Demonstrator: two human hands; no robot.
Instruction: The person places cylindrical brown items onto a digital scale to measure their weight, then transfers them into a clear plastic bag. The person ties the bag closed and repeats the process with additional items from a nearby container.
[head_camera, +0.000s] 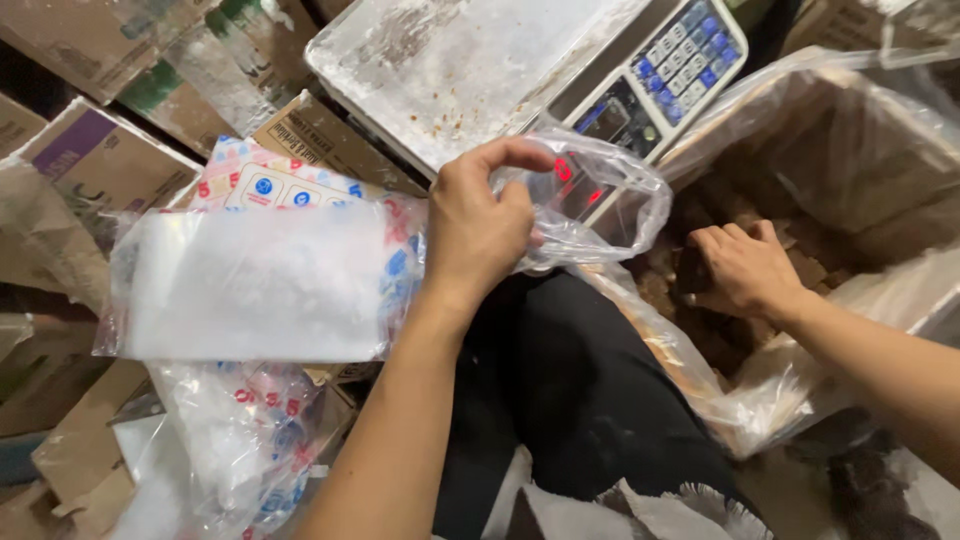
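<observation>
My left hand pinches the mouth of a small clear plastic bag, holding it up in front of a digital weighing scale. My right hand reaches down into a large plastic-lined cardboard box, fingers closed over brown chunky pieces inside it. Whether the small bag holds anything is unclear.
The scale's steel pan and keypad sit at top centre. A stack of clear and printed plastic bags lies on the left over cardboard boxes. My dark-trousered leg fills the middle.
</observation>
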